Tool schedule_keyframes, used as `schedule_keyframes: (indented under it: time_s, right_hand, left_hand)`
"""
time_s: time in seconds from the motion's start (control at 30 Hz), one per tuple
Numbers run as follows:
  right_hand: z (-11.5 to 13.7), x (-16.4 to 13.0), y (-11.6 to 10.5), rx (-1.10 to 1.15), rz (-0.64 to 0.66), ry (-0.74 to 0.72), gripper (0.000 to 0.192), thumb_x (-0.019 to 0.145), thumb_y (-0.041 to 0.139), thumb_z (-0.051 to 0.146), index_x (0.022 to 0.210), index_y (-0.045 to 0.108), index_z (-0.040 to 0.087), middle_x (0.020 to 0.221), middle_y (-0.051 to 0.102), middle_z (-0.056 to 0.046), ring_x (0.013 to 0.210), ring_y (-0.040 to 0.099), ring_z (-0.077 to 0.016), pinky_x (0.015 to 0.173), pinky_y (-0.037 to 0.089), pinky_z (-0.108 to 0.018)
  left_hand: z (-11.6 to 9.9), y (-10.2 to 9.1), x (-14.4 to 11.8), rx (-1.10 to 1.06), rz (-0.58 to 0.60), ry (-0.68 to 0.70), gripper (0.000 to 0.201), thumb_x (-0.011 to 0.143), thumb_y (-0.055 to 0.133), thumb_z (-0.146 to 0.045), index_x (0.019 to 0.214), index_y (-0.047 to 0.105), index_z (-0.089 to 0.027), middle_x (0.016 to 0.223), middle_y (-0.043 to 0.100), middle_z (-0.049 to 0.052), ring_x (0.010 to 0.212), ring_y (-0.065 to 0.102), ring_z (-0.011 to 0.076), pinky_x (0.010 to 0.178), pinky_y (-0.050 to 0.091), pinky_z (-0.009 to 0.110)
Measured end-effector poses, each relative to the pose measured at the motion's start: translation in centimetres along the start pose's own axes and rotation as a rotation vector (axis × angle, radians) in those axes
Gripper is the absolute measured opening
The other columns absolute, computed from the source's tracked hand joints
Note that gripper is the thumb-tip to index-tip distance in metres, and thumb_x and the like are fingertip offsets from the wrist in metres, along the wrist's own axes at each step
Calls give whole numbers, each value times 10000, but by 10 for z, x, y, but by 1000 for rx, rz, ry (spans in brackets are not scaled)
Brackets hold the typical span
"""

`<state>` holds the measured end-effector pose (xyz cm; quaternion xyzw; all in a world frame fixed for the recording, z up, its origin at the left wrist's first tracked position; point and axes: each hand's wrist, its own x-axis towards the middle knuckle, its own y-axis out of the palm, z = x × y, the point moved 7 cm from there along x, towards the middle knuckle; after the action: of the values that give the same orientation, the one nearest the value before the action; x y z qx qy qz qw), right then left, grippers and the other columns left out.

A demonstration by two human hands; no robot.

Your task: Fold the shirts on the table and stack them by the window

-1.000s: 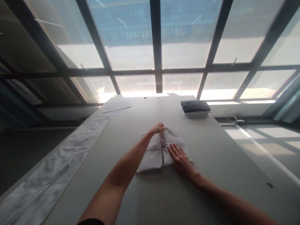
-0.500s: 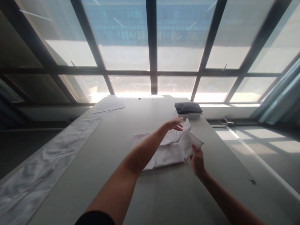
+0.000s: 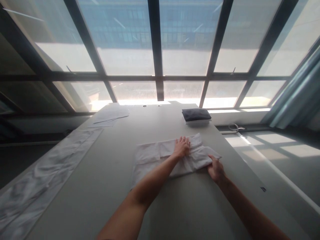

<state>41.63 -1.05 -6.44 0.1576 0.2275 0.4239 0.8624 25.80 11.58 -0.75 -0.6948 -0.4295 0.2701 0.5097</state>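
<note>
A white cloth garment [image 3: 147,154], partly folded, lies on the pale table [image 3: 112,186] in front of me. My left hand [image 3: 182,146] rests flat on its upper right part, fingers spread. At the garment's right end my right hand [image 3: 216,169] pinches a corner between thumb and fingers. Creases run through the fabric between the two hands. My left forearm hides part of the garment's near side.
Beyond my hands, a stack of folded cloth [image 3: 196,115], dark on top and white below, sits near the table's right edge. Papers [image 3: 107,116] lie at the far left. A long crinkled white fabric [image 3: 50,173] runs along the left edge. Windows rise behind.
My left hand has come down from the raised flap onto the fabric. The lifted right part now lies flatter, while my right hand keeps its hold on the corner.
</note>
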Motion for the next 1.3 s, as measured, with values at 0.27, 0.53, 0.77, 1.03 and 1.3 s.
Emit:
schedule_keyframes:
  time_s: [0.27, 0.53, 0.77, 1.03, 1.3]
  right_hand:
    - [-8, 14, 12, -143, 176, -77, 317, 722, 655, 479, 833, 704, 187, 900, 752, -123, 972, 705, -312, 859, 598, -499]
    - [1, -1, 18, -206, -10, -169, 368, 743, 660, 491, 953, 696, 191, 874, 757, -110, 910, 724, -300, 816, 615, -478]
    - [31, -44, 71, -571, 109, -591, 543, 882, 536, 359, 1368, 632, 136, 1410, 637, -160, 1372, 539, -283, 1191, 362, -498]
    - [-6, -97, 121, -1098, 494, -930, 849, 789, 386, -4, 1607, 375, 222, 1662, 344, -73, 1555, 249, -228, 1247, 298, -522]
    - [-17, -130, 139, -1434, 653, -1124, 949, 710, 445, -34, 1631, 307, 152, 1669, 290, -138, 1566, 195, -290, 1234, 308, -569]
  left_hand:
    - [-18, 14, -22, -213, 36, 116, 614, 1001, 464, -481, 1568, 415, -253, 1686, 281, 130, 1581, 104, 360, 1239, -45, 625]
    - [-13, 6, -14, -492, 8, 18, 522, 1021, 395, -309, 1510, 502, -162, 1625, 402, 153, 1543, 286, 290, 1274, 117, 501]
    - [16, -32, 0, -1373, 56, -268, 544, 1038, 412, -454, 1539, 430, -242, 1570, 489, 117, 1314, 588, 208, 1057, 489, 347]
    - [35, -51, 15, -1371, 264, -460, 467, 952, 637, -548, 1183, 646, -142, 945, 704, 74, 675, 657, 141, 659, 574, 264]
    - [80, -37, -6, -1367, 23, -562, 120, 972, 644, -252, 990, 611, -138, 740, 618, -4, 575, 566, 79, 565, 505, 173]
